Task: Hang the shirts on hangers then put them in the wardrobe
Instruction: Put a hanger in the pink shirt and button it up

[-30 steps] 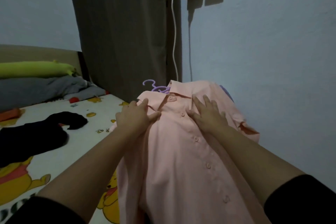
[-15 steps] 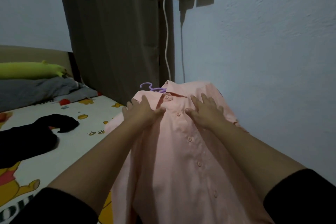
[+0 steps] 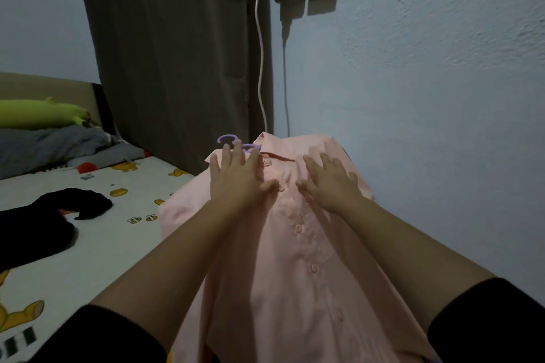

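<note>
At nine o'clock a black garment (image 3: 38, 224) lies on the bed (image 3: 124, 233). Centre, the peach shirt (image 3: 295, 259) lies buttoned over a purple hanger (image 3: 228, 139), hook at twelve. The left hand (image 3: 236, 183) and right hand (image 3: 330, 186) rest flat, fingers spread, gripping nothing. Hanging looks finished; next, grasp the hook and carry it to the wardrobe.

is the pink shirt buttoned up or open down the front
Buttoned: the pink button-up shirt lies closed, its placket shut along the visible row of buttons, with the purple plastic hanger hook at the collar.
</note>
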`<state>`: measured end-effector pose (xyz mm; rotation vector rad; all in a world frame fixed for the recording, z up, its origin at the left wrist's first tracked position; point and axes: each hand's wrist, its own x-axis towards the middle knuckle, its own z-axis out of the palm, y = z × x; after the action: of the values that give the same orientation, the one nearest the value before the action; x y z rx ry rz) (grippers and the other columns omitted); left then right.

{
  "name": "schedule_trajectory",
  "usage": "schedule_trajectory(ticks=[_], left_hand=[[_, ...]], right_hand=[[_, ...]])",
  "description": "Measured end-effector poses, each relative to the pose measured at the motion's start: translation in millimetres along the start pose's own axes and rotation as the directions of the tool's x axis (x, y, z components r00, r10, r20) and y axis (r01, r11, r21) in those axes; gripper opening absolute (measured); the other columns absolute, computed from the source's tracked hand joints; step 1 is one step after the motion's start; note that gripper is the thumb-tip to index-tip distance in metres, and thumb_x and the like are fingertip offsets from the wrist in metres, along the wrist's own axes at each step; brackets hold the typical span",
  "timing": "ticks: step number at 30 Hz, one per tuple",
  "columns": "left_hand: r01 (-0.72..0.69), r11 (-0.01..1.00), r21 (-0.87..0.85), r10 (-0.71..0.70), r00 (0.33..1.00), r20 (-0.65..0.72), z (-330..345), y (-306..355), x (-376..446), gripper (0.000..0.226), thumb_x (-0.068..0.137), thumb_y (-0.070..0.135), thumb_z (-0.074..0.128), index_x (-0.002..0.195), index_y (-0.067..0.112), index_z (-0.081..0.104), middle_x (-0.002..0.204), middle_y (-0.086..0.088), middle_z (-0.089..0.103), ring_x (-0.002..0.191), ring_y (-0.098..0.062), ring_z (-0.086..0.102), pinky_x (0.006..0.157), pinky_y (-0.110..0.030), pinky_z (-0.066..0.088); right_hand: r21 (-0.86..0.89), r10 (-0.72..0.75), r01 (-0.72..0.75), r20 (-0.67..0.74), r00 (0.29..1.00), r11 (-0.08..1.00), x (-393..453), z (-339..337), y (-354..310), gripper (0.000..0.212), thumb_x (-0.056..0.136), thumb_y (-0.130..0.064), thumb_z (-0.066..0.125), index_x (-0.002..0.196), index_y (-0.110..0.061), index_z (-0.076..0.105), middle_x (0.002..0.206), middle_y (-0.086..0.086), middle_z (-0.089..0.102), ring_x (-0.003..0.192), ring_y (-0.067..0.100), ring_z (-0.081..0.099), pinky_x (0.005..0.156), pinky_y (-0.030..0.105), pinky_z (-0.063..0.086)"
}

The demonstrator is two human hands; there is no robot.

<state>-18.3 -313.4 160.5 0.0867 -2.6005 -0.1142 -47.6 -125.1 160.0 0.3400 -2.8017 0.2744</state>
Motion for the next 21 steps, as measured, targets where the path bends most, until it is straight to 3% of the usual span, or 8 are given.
schedule_trajectory(ticks=[4, 6, 9, 14, 21], left_hand=[[-0.138, 0.990, -0.006, 0.138, 0.990, -0.009, -1.1, 12.6, -3.8, 0.052, 0.089, 0.062, 0.044, 0.131, 0.033, 0.052, 0.157, -0.004, 0.026, 0.147, -0.028, 0.013, 0.116, -0.053, 0.000], [-0.190, 0.982, -0.022, 0.189, 0.982, -0.021, -9.8, 27.3, -9.6, 0.041, 0.092, 0.053, 0.045, 0.124, 0.033, 0.060, 0.147, -0.001, 0.043, 0.140, -0.025, 0.029, 0.116, -0.050, 0.008], [-0.230, 0.968, -0.102, 0.237, 0.969, 0.069, -25.9, 65.0, -24.8, 0.038, 0.093, 0.050, 0.048, 0.122, 0.031, 0.063, 0.132, 0.003, 0.058, 0.124, -0.020, 0.048, 0.113, -0.046, 0.023], [-0.260, 0.927, -0.272, 0.321, 0.923, 0.211, -41.7, 148.0, -61.6, 0.054, 0.092, 0.051, 0.052, 0.140, 0.028, 0.046, 0.142, 0.001, 0.051, 0.124, -0.022, 0.051, 0.102, -0.037, 0.041], [-0.448, 0.787, -0.425, 0.580, 0.771, 0.262, -27.7, 283.9, -93.8, 0.065, 0.089, 0.054, 0.055, 0.146, 0.028, 0.036, 0.150, 0.004, 0.040, 0.135, -0.018, 0.040, 0.108, -0.037, 0.036]], right_hand=[[-0.008, 0.031, -0.031, 0.035, 0.999, 1.000, -15.9, -6.4, 11.3, 0.063, 0.093, -0.059, 0.037, 0.148, -0.035, 0.019, 0.158, 0.001, 0.015, 0.143, 0.027, 0.019, 0.111, 0.052, 0.021], [-0.008, 0.054, -0.054, 0.062, 0.997, 0.999, -32.5, -14.9, 21.4, 0.060, 0.093, -0.058, 0.039, 0.147, -0.034, 0.026, 0.156, 0.001, 0.022, 0.141, 0.025, 0.025, 0.110, 0.048, 0.024], [-0.025, 0.098, -0.096, 0.088, 0.991, 0.995, -65.0, -34.9, 44.8, 0.060, 0.092, -0.059, 0.039, 0.145, -0.033, 0.031, 0.153, 0.001, 0.029, 0.139, 0.024, 0.029, 0.107, 0.045, 0.026], [-0.052, 0.204, -0.200, 0.075, 0.976, 0.978, -131.9, -75.0, 100.5, 0.063, 0.092, -0.063, 0.037, 0.146, -0.032, 0.031, 0.152, 0.004, 0.031, 0.138, 0.025, 0.030, 0.107, 0.046, 0.027], [-0.118, 0.409, -0.404, 0.015, 0.913, 0.907, -215.0, -113.9, 202.3, 0.063, 0.093, -0.060, 0.037, 0.148, -0.032, 0.026, 0.155, 0.001, 0.026, 0.141, 0.022, 0.025, 0.110, 0.045, 0.021]])
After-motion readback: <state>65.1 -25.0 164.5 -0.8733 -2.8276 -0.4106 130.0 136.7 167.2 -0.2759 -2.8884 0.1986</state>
